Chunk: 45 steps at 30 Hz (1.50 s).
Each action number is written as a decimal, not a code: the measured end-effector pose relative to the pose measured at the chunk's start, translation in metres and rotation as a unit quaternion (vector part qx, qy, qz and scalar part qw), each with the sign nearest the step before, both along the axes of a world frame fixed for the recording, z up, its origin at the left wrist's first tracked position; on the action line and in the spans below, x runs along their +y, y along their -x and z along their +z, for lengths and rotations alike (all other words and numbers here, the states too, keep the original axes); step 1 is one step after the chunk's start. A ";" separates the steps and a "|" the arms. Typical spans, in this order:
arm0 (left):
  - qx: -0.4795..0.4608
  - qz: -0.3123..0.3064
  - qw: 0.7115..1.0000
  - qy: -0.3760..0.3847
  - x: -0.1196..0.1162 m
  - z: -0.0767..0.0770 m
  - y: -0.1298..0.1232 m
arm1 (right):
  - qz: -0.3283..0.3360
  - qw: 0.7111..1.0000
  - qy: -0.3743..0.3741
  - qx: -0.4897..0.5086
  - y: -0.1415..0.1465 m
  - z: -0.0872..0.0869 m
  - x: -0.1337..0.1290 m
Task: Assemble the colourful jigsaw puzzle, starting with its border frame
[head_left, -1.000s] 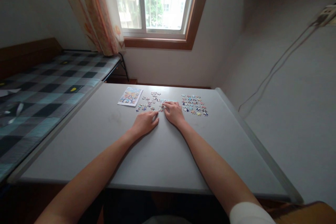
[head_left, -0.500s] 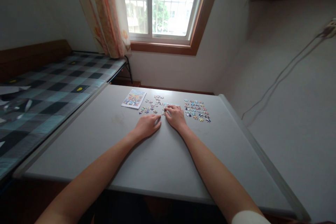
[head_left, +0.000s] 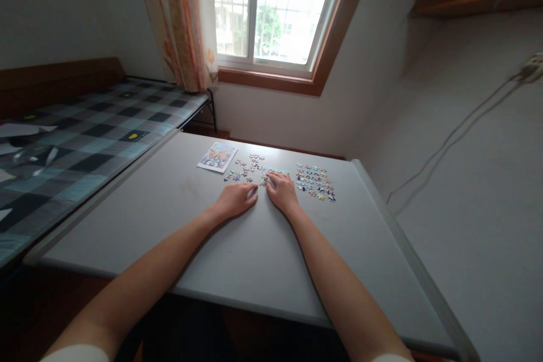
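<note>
Both hands rest on the grey table [head_left: 254, 260]. My left hand [head_left: 236, 198] lies just below the left group of loose puzzle pieces [head_left: 241, 172], its fingers curled, with a small gap between thumb and forefinger; what it holds, if anything, is too small to tell. My right hand [head_left: 280, 191] is over the near side of a joined strip of puzzle [head_left: 278, 171], fingertips on or beside small pieces at its left end. Its palm hides part of that strip. More loose pieces [head_left: 316, 181] lie spread to the right. A printed picture sheet [head_left: 218, 157] is at the upper left.
A bed with a checked cover [head_left: 139, 110] stands left of the table, with papers [head_left: 23, 130] on it. Behind are a curtain [head_left: 186, 22] and a window [head_left: 275, 11]. A cable [head_left: 449, 136] hangs along the right wall, below a wooden shelf [head_left: 479, 3].
The camera view has tilted and shifted a little. My right hand's fingers have moved slightly, showing more of the joined strip. My left hand stays nearly in place.
</note>
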<state>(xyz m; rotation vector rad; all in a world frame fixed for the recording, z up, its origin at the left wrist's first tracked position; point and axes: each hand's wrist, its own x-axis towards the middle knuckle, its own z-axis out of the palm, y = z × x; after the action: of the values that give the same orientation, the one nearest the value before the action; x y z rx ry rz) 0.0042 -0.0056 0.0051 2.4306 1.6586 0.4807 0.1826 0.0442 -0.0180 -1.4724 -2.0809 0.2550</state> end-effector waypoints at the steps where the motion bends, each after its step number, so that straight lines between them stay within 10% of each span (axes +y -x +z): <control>1: 0.002 -0.003 1.000 -0.005 0.000 -0.001 0.000 | 0.001 1.000 0.000 0.003 0.000 0.000 0.000; 45: 0.020 -0.005 1.000 -0.006 -0.001 0.000 0.002 | 0.007 1.000 0.002 -0.013 0.000 0.001 -0.002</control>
<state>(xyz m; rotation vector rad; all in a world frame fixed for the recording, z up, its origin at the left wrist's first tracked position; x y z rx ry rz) 0.0023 -0.0066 0.0053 2.4714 1.6643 0.4438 0.1823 0.0424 -0.0170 -1.4713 -2.1133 0.2469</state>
